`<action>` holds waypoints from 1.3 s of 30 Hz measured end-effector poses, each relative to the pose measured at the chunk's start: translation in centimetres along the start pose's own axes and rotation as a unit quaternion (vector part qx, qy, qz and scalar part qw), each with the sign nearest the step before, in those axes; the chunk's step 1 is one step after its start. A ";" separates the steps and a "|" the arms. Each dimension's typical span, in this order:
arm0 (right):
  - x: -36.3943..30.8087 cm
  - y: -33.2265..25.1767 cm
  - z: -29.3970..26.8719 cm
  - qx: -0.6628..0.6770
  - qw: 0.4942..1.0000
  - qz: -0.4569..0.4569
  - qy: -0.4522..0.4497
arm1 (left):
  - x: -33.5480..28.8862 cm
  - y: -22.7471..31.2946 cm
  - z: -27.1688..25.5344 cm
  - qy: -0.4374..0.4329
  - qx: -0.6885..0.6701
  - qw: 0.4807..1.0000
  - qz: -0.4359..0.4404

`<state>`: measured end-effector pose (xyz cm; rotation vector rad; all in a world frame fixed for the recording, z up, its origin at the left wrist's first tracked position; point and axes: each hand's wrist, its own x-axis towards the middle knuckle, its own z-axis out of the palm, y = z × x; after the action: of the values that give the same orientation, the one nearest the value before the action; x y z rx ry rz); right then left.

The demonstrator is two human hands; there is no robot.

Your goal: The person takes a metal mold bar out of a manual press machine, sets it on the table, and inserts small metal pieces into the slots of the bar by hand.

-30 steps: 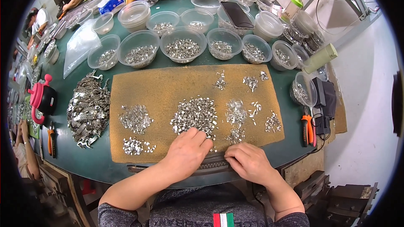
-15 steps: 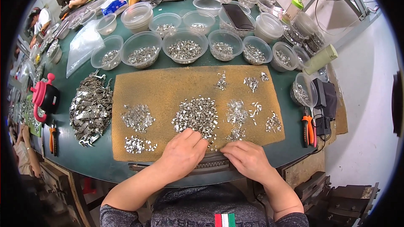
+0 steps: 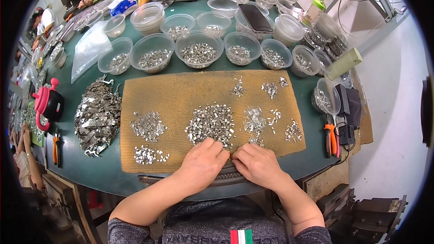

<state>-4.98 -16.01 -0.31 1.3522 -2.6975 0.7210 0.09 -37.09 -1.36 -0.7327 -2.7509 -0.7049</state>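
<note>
My left hand (image 3: 204, 161) has its fingers curled together at the near edge of the middle pile of small silvery metal pieces (image 3: 210, 124). My right hand (image 3: 258, 164) is close beside it, its fingertips pinched and pointing toward the left ones. Anything between the fingers is too small or hidden to make out. Below both hands, a dark slotted metal strip (image 3: 228, 177) lies along the front edge of the tan textured mat (image 3: 181, 86). Just beyond my right hand is a pile of slim silvery pieces (image 3: 254, 119).
Smaller metal piles (image 3: 149, 126) dot the mat. Clear plastic bowls (image 3: 199, 49) of pieces line its far side; one carries a phone (image 3: 256, 18). A heap of metal strips (image 3: 97, 117) and pliers (image 3: 56, 149) lie left, orange-handled pliers (image 3: 330, 138) right. Other people work beyond.
My right hand has moved slightly left and away from me, closer to my left hand. My left hand has shifted a little right. At the far left, a person in green has moved their arms.
</note>
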 end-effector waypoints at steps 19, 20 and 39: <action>-0.1 -0.2 -0.3 0.001 1.000 -0.010 -0.010 | -0.1 0.0 0.5 0.015 -0.014 1.000 -0.019; -0.2 -0.1 -0.3 0.000 1.000 -0.009 -0.010 | -0.1 0.0 0.5 0.014 -0.009 1.000 -0.018; -2.3 -1.3 -2.1 0.094 0.995 0.023 -0.016 | -0.4 0.1 0.1 0.008 -0.043 0.999 -0.029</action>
<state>-2.89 -14.08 1.57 1.3527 -2.7524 0.9881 0.50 -37.15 -1.60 -0.6652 -2.7520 -0.8428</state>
